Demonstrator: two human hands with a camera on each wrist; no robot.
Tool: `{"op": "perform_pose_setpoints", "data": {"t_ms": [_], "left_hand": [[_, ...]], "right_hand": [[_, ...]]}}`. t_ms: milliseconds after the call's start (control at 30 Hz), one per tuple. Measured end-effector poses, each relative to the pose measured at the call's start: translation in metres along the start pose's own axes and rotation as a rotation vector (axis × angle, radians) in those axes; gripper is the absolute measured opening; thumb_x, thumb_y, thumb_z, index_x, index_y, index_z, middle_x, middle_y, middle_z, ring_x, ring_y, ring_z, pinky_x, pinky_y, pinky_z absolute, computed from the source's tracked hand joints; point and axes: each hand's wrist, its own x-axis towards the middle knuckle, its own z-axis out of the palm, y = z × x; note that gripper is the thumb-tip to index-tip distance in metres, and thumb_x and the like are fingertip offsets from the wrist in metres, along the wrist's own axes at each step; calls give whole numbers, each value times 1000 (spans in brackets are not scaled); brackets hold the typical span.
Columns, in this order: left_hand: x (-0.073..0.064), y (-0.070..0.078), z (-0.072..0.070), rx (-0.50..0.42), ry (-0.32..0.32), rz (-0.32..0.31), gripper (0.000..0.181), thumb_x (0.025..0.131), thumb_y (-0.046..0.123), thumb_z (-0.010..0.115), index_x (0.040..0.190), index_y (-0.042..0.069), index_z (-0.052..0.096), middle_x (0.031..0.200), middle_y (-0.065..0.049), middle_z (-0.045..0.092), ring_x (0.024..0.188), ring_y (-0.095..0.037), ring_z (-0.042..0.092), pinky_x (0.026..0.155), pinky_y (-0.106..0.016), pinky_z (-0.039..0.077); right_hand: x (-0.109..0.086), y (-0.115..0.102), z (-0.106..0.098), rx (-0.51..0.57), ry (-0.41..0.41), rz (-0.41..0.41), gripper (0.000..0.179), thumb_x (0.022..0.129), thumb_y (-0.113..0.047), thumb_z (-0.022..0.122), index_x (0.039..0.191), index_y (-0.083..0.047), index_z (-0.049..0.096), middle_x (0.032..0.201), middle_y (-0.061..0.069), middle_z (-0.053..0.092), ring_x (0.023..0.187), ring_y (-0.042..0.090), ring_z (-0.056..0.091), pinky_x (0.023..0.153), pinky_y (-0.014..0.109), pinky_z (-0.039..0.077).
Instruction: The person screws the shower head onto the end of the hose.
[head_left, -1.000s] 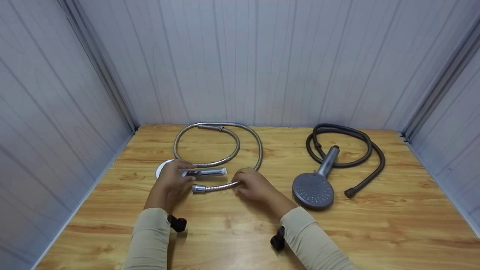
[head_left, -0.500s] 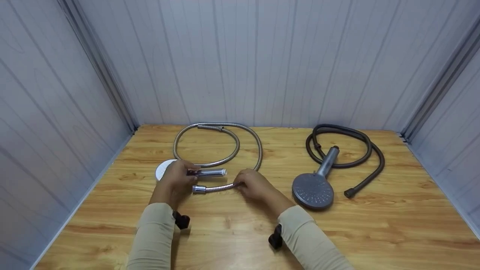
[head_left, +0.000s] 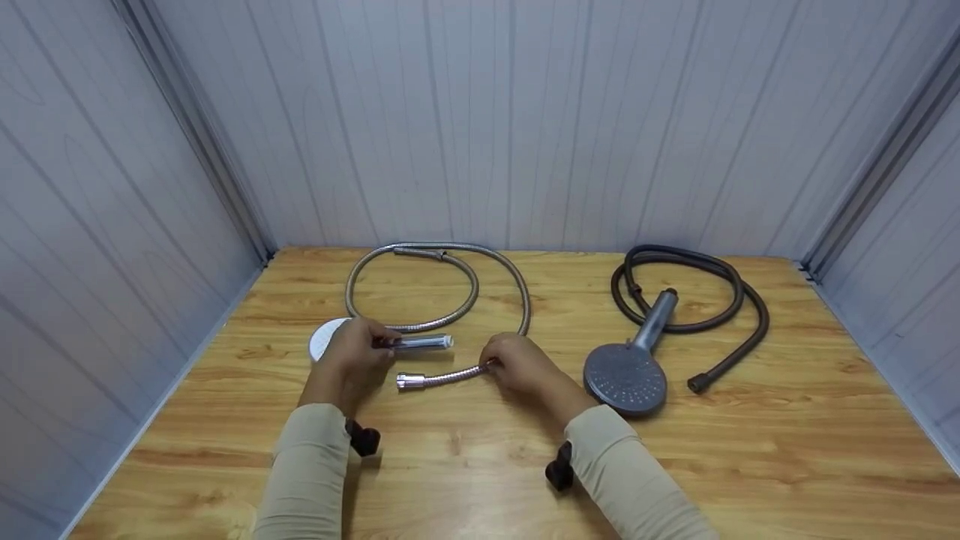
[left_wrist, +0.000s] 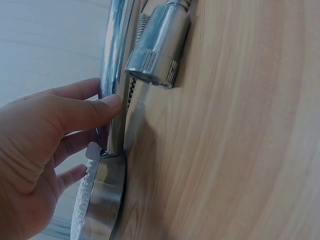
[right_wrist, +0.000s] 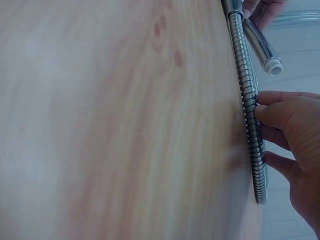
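Chrome gleams under both hands of a person at a wood-grain desk. The left hand grips a hand shower at the handle, thumb and fingers clamped round it just beside the head, whose white spray face is turned up. The shower lies toward the desk's left edge, the handle's white-tipped end pointing to the right edge. Nearer the middle, the right hand pinches a ribbed metal hose between thumb and fingers. The hose's end connector points to the left edge, apart from the handle and closer to the front edge; the rest of the hose loops to the back edge. Toward the right edge, well apart from the left hand, a grey shower head rests face up, its handle angled to the back right corner across a coiled dark hose. Pale panels enclose 3 sides. Beige sleeves cover both arms, with 1 black device at each wrist.
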Motion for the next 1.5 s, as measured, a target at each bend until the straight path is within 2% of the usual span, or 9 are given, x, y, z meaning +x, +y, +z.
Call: {"op": "perform_pose_setpoints", "data": {"t_ms": [367,567,733,967,1067,1167,1233,1333,1500], "left_hand": [[-1,-2,2,42,22,28,24,83,1,74,104,12,78,96,-2,71,88,-20,63,81,-39,52],[-1,-2,4,40,14,-25,21,82,5,74,102,12,78,93,-1,69,87,-20,61,80,-38,51],[-1,-2,5,47,-2,-74,25,83,8,74,108,13,76,94,-2,68,88,-19,57,81,-38,49],[3,-2,7,95,15,-50,33,82,11,77,115,14,74,98,-3,70,92,-21,59,85,-42,49],[6,-3,8,127,35,-23,33,82,13,78,115,14,74,99,-2,71,92,-21,59,91,-43,42],[8,-4,7,156,57,-7,35,80,15,79,115,14,74,101,-3,72,92,-21,60,92,-43,41],[9,-3,7,152,53,-16,37,80,14,79,117,13,73,101,-4,71,90,-21,59,90,-41,43],[10,-1,7,148,43,-24,37,80,12,78,117,13,73,96,-4,70,86,-20,59,78,-39,49],[11,-2,6,186,53,-6,34,79,14,79,113,14,75,85,0,67,79,-18,56,73,-37,47]], "right_hand": [[-4,8,0,-21,18,-15,13,83,4,68,86,-6,75,84,5,67,84,21,63,78,34,51],[-1,-1,5,-18,45,-73,16,79,5,67,89,-5,75,87,5,68,85,22,62,78,34,51],[7,-16,13,8,2,-105,17,83,-2,69,100,-3,73,97,8,70,94,25,62,86,36,49],[16,-33,27,48,-49,-59,23,84,-8,72,107,-3,71,102,7,69,97,24,61,89,34,47],[21,-39,34,61,-52,-57,25,84,-10,73,108,-4,70,103,6,70,98,23,61,91,34,47],[26,-45,40,69,-65,-54,24,85,-12,74,108,-6,71,102,3,70,97,20,61,91,31,46],[29,-49,43,64,-64,-48,23,85,-12,73,107,-7,72,100,2,70,96,18,60,90,30,45],[30,-52,46,45,-54,-39,22,86,-11,71,108,-6,71,100,3,69,96,18,60,91,29,45],[29,-56,48,4,-42,-28,22,86,-12,70,108,-5,72,96,4,66,92,18,58,86,28,46]]}}
